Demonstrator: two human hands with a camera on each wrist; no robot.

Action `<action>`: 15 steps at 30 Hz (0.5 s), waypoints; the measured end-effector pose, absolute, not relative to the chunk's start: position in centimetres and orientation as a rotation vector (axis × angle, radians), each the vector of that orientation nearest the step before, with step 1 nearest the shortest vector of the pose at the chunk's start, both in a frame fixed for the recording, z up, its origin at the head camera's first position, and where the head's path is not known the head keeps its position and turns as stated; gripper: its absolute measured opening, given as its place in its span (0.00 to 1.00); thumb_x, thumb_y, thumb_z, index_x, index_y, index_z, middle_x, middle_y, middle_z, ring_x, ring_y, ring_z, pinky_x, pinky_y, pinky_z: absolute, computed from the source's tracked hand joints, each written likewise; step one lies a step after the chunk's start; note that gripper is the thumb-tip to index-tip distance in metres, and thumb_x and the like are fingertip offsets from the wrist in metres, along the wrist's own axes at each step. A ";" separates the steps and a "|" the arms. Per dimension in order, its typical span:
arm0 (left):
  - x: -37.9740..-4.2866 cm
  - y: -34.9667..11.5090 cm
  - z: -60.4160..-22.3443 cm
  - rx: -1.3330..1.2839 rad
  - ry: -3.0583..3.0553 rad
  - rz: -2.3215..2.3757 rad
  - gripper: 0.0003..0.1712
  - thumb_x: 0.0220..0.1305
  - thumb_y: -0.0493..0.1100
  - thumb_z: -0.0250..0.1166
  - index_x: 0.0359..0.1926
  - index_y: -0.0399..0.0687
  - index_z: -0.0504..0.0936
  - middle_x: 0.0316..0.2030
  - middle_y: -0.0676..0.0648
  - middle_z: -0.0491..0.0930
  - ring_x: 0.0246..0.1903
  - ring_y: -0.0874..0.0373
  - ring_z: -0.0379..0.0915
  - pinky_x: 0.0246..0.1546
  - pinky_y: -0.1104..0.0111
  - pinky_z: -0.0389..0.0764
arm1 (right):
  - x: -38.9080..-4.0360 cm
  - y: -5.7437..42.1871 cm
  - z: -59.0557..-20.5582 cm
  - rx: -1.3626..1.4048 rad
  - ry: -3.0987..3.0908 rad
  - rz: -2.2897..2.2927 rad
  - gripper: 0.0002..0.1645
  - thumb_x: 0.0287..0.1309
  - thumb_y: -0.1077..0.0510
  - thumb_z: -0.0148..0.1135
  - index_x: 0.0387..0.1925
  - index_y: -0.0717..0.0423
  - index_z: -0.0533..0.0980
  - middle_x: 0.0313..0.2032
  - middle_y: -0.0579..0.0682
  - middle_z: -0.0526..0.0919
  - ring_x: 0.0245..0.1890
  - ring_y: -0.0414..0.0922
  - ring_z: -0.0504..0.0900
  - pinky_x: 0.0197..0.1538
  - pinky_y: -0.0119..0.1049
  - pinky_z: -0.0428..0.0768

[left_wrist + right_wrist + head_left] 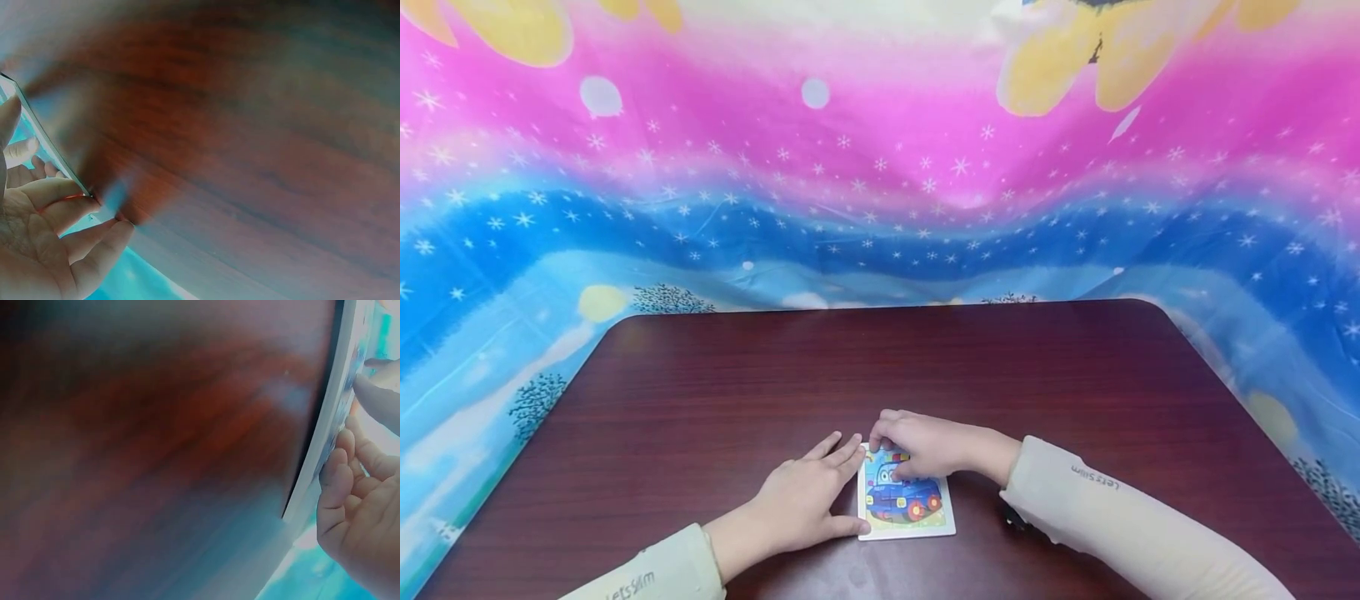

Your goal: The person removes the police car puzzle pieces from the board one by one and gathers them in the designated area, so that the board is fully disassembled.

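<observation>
A small square picture puzzle (910,504) with a white border lies flat near the front of the table, showing a blue cartoon car with red wheels. Along its left edge rests my left hand (805,500), its thumb at the lower left corner and its straight fingers reaching the upper left corner. From the right, my right hand (928,446) bends over the upper part of the picture, thumb and fingertips down on it and hiding some of it. In the right wrist view, the right hand (369,494) has bent fingers against the puzzle's surface; no loose piece shows between them.
The dark reddish-brown wooden table (737,375) has rounded far corners. Behind it and at both sides hangs a pink and blue patterned cloth (880,192) with snowflakes. Light sleeves (1097,500) cover both forearms.
</observation>
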State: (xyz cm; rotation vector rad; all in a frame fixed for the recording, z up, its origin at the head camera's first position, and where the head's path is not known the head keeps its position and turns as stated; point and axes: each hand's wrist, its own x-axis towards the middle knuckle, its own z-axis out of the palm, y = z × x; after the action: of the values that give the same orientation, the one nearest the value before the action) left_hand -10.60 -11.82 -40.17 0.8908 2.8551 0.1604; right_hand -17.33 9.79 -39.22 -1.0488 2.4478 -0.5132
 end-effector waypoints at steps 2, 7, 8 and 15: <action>-10.6 -11.8 -40.2 0.893 2.860 0.163 0.52 0.53 0.73 0.66 0.71 0.47 0.69 0.73 0.48 0.65 0.73 0.46 0.60 0.38 0.51 0.86 | -17.3 9.7 -39.2 -1.037 2.443 -0.531 0.19 0.56 0.59 0.71 0.50 0.51 0.76 0.42 0.40 0.74 0.44 0.35 0.72 0.53 0.30 0.77; -10.6 -11.9 -40.1 0.889 2.865 0.174 0.53 0.52 0.72 0.67 0.71 0.47 0.69 0.73 0.48 0.66 0.72 0.46 0.61 0.38 0.52 0.86 | -17.3 9.5 -39.1 -1.011 2.433 -0.540 0.19 0.56 0.60 0.71 0.49 0.52 0.76 0.42 0.40 0.73 0.44 0.36 0.71 0.53 0.30 0.77; -10.6 -11.8 -40.1 0.884 2.863 0.175 0.53 0.52 0.73 0.67 0.71 0.47 0.69 0.73 0.48 0.65 0.73 0.46 0.61 0.38 0.51 0.86 | -17.4 9.5 -39.1 -1.009 2.430 -0.540 0.19 0.56 0.60 0.71 0.49 0.52 0.76 0.42 0.41 0.73 0.44 0.36 0.71 0.53 0.30 0.77; -10.7 -11.7 -40.1 0.855 2.850 0.189 0.53 0.52 0.73 0.67 0.71 0.48 0.69 0.73 0.48 0.64 0.73 0.46 0.59 0.42 0.47 0.85 | -17.6 9.4 -39.1 -1.023 2.397 -0.572 0.19 0.55 0.63 0.71 0.47 0.54 0.75 0.42 0.42 0.73 0.43 0.37 0.72 0.53 0.29 0.76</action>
State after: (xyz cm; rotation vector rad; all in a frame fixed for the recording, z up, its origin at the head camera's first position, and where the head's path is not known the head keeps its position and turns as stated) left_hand -10.67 -11.74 -40.14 0.8554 2.8499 0.1894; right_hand -17.58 9.41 -39.10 -1.0230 2.3970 -0.5718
